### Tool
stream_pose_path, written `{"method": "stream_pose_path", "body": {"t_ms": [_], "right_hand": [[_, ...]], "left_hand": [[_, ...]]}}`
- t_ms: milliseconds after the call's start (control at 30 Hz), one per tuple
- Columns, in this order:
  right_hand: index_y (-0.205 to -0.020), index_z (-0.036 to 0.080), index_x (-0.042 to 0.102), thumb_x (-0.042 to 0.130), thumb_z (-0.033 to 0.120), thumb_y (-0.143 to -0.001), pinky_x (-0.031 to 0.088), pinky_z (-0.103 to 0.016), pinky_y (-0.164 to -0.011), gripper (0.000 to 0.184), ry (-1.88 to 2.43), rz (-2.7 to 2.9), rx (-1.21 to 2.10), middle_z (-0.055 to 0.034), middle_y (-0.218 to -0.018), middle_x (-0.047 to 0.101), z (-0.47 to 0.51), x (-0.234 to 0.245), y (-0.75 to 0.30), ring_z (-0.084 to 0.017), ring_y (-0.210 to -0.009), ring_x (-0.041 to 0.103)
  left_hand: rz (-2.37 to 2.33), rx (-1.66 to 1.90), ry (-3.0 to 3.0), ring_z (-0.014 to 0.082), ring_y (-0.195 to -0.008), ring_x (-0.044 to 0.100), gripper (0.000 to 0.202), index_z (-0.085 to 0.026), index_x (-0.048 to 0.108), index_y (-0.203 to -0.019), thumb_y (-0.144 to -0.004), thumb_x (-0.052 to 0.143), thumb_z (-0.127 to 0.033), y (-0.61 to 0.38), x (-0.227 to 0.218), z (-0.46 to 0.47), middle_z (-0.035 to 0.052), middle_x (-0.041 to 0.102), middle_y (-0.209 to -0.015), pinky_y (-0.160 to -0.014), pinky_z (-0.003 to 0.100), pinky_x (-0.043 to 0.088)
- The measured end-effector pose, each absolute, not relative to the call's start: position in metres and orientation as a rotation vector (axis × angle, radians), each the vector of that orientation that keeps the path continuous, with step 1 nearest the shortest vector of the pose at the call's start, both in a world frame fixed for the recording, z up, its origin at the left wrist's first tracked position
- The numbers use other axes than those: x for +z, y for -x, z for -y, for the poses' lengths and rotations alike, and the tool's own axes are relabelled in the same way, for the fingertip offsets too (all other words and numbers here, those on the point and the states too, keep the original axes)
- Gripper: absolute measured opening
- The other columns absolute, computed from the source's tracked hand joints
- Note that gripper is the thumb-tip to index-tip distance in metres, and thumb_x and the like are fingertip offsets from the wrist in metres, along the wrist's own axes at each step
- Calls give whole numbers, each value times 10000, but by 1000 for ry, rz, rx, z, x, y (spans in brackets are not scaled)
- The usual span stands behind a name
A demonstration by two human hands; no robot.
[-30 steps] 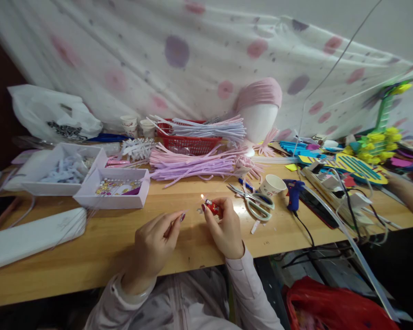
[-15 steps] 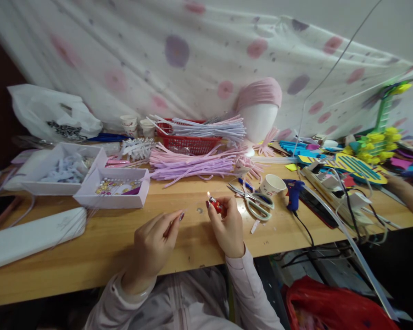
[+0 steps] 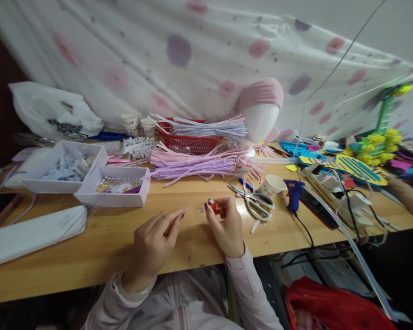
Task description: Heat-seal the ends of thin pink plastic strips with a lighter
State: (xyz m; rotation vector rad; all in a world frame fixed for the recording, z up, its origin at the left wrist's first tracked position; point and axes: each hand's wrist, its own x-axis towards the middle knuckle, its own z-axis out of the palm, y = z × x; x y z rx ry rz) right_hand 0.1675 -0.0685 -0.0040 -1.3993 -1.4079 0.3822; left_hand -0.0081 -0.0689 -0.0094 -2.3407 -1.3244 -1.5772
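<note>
My right hand [image 3: 227,227] is closed around a small red lighter [image 3: 214,206], held just above the wooden table [image 3: 99,247]; no flame shows at its tip. My left hand [image 3: 153,245] hovers to the left of it, thumb and forefinger pinched on a thin, near-transparent thread that runs up towards the lighter. A small round bead or sequin [image 3: 200,210] lies on the table between the two hands.
Scissors [image 3: 256,204], a paper cup [image 3: 272,185] and a blue glue gun [image 3: 293,192] lie to the right. Pink and lilac pipe cleaners [image 3: 192,162], a red basket [image 3: 189,142] and white trays of beads [image 3: 115,188] sit behind. Another person's arm [image 3: 408,197] reaches in far right.
The lighter's flame has gone out. My right hand has barely shifted; the left hand keeps its pinch in the same place.
</note>
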Motion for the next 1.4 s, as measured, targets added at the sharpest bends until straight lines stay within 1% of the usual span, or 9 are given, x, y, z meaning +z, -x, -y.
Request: {"method": "stream_pose_path", "body": {"t_ms": [200,433,567,767,900,1200,1400], "right_hand": [[-906,184,501,560,317,-836,423,-246,-522,162,1421,1433,354,-34,-754,615,69,-7,-169,-151,-648,581],[-897,180,507,574,354,-833,451,-270,-582,197,1439,1338,357,-44,-777,619,68,-7,-169,-156,-667,590],[-886,180,508,576,363,-830,456,-280,-594,204,1465,1300,333,-45,-775,619,67,-6,-170,-161,-671,592],[-884,190,501,578,330,-827,472,-278,-599,169,1416,1371,347,-42,-762,628,68,-6,-167,-160,-665,609],[-895,190,508,600,323,-809,485,-285,-611,183,1410,1469,351,-54,-767,645,70,-7,-163,-171,-679,624],[-899,190,503,597,305,-811,468,-280,-601,173,1369,1585,295,-51,-772,649,74,-6,-154,-165,-669,628],[-892,185,515,601,310,-808,460,-276,-596,174,1380,1584,302,-44,-766,646,76,-4,-153,-160,-664,620]], "left_hand": [[1321,-1567,2349,75,-561,566,150,-180,654,-941,-815,600,-120,8,-8,69,-12,665,-677,-589,189,422],[1304,-1574,2323,79,-595,588,141,-173,655,-927,-809,607,-113,8,-9,69,-6,679,-702,-587,187,422],[1299,-1565,2311,78,-592,589,148,-176,659,-927,-802,616,-111,9,-9,70,-12,670,-676,-586,186,420],[1282,-1545,2303,81,-600,597,147,-174,656,-930,-805,611,-112,8,-9,70,-3,684,-700,-594,185,427],[1279,-1533,2312,82,-597,598,147,-176,656,-933,-808,608,-118,8,-7,70,-6,677,-680,-592,183,426],[1303,-1504,2312,72,-559,582,128,-179,663,-924,-828,585,-145,8,-6,70,-22,645,-621,-560,182,411],[1324,-1520,2320,72,-550,578,113,-175,662,-914,-835,582,-159,9,-7,70,-10,658,-641,-563,184,414]]}}
